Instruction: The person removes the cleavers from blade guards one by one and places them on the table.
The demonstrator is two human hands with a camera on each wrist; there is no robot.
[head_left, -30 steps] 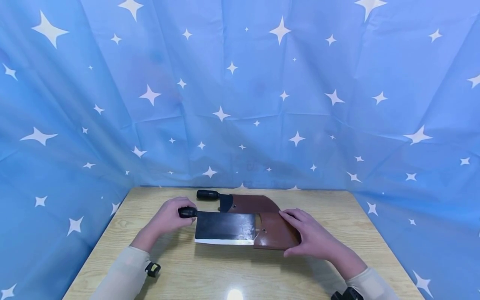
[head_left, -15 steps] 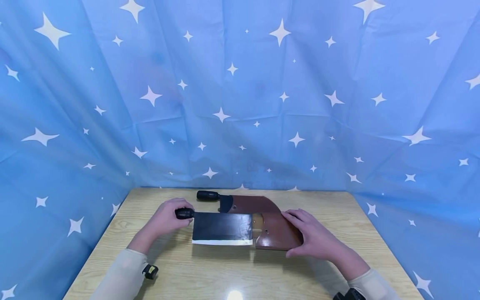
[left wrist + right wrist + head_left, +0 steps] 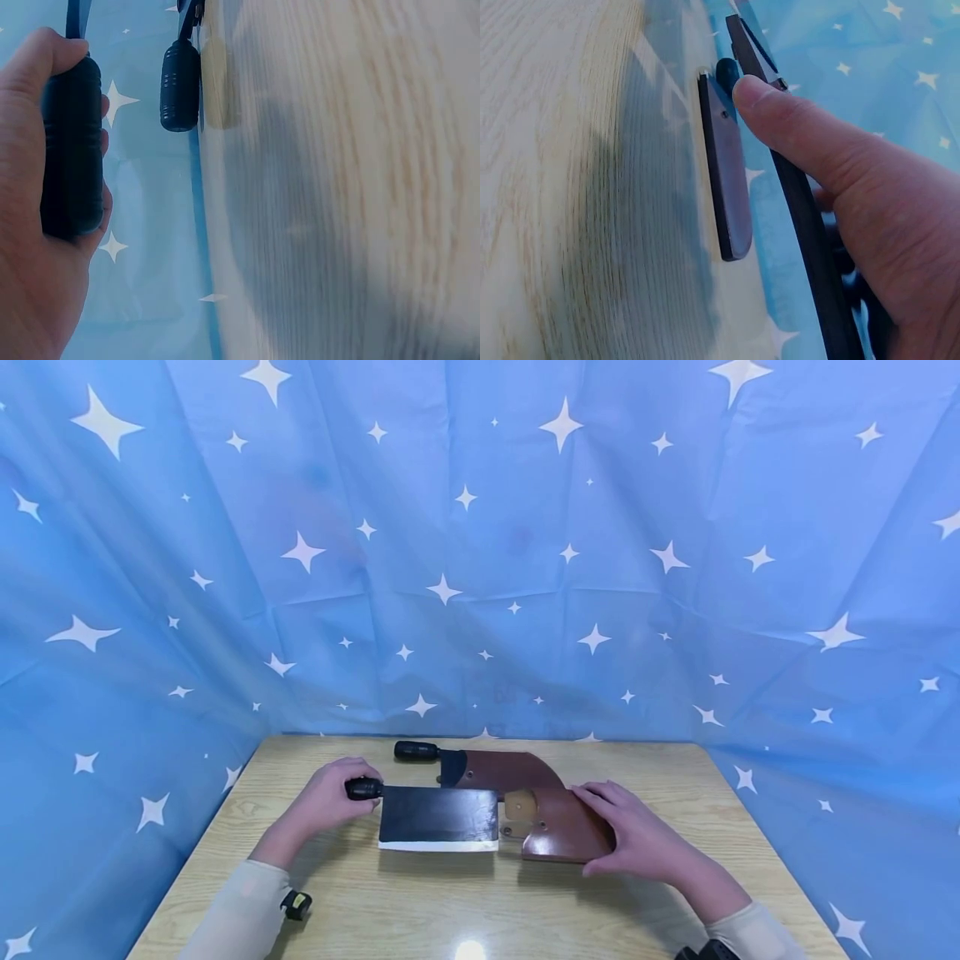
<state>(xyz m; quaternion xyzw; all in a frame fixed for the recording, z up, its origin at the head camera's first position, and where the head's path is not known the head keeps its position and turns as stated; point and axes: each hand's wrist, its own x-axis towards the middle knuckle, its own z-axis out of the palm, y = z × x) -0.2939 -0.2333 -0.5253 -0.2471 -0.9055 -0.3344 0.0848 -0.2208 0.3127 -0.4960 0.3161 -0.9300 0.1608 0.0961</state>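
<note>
My left hand [image 3: 335,795] grips the black handle [image 3: 73,150] of a cleaver, fingers wrapped round it. The cleaver's dark blade [image 3: 438,817] points right, bright edge down, raised over the table. To its right, my right hand [image 3: 641,839] holds a brown leather knife sheath [image 3: 566,827] between thumb and fingers. A tan flap [image 3: 521,807] shows at the sheath's mouth, and a narrow gap parts it from the blade's end. In the right wrist view my thumb [image 3: 780,112] presses along the held sheath's side.
Behind them a second cleaver lies on the table in its own brown sheath [image 3: 506,768], its black handle [image 3: 416,751] pointing left. The wooden table [image 3: 405,910] meets a blue star-printed curtain [image 3: 480,543] at its back and sides.
The blade has come out of the sheath's mouth. My left hand has moved left with the cleaver, my right hand slightly right with the sheath. The tan flap has come into view.
</note>
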